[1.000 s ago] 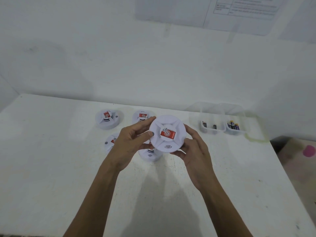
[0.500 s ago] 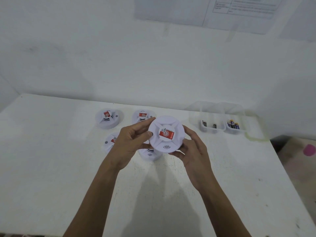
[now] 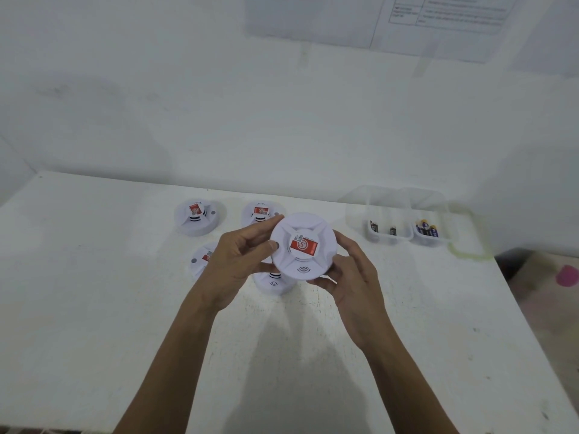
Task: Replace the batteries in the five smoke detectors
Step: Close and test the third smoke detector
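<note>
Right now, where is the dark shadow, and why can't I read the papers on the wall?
Head view: a soft grey shadow lies on the table below the held smoke detector; the wall papers are too blurry and small to read.

A white table (image 3: 94, 308) carries four round white units: the back-left smoke detector (image 3: 197, 219) and the back-middle smoke detector (image 3: 261, 211) side by side, with the front-left smoke detector (image 3: 199, 261) and the front-middle smoke detector (image 3: 274, 283) nearer and both partly hidden. At the right rear sit two clear containers, the left tub (image 3: 388, 238) and the right tub (image 3: 430, 241) — just beside each other, each holding batteries (image 3: 427, 228).
</note>
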Available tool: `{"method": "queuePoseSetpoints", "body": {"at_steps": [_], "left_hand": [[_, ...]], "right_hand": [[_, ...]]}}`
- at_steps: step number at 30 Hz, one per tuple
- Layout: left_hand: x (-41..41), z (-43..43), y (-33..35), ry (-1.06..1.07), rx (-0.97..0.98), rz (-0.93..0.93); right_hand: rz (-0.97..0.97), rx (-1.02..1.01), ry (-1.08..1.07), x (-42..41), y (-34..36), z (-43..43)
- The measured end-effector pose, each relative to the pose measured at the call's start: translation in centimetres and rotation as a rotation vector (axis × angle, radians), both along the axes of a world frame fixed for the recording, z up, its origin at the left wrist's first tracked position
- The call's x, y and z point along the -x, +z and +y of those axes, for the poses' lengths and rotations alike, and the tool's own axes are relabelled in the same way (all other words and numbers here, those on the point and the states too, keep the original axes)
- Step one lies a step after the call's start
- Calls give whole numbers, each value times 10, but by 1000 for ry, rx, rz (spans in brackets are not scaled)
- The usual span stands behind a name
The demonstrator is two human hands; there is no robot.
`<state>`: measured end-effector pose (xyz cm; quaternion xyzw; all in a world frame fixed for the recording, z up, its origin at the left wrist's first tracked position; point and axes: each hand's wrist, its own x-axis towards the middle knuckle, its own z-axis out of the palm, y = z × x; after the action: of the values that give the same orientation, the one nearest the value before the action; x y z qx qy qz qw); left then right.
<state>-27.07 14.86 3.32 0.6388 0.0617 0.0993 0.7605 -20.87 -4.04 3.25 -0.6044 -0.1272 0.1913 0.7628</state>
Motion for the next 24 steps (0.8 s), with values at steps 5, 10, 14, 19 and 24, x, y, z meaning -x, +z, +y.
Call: {"method": "queuePoseSetpoints", "body": {"at_steps": [5, 10, 14, 19, 24], "left_hand": [[-2, -1, 0, 4, -11, 0], [-3, -1, -1, -12, -5, -5], [-3, -1, -2, -14, 1, 3], [-3, -1, -2, -20, 21, 19], [-5, -3, 0, -18, 49, 29]], "right_hand": [[0, -1, -6, -2, 0, -1], [6, -6, -1, -2, -1, -2], [4, -1, -4, -2, -1, -2], [17, 0, -10, -3, -2, -2], [19, -7, -18, -4, -1, -3]]}}
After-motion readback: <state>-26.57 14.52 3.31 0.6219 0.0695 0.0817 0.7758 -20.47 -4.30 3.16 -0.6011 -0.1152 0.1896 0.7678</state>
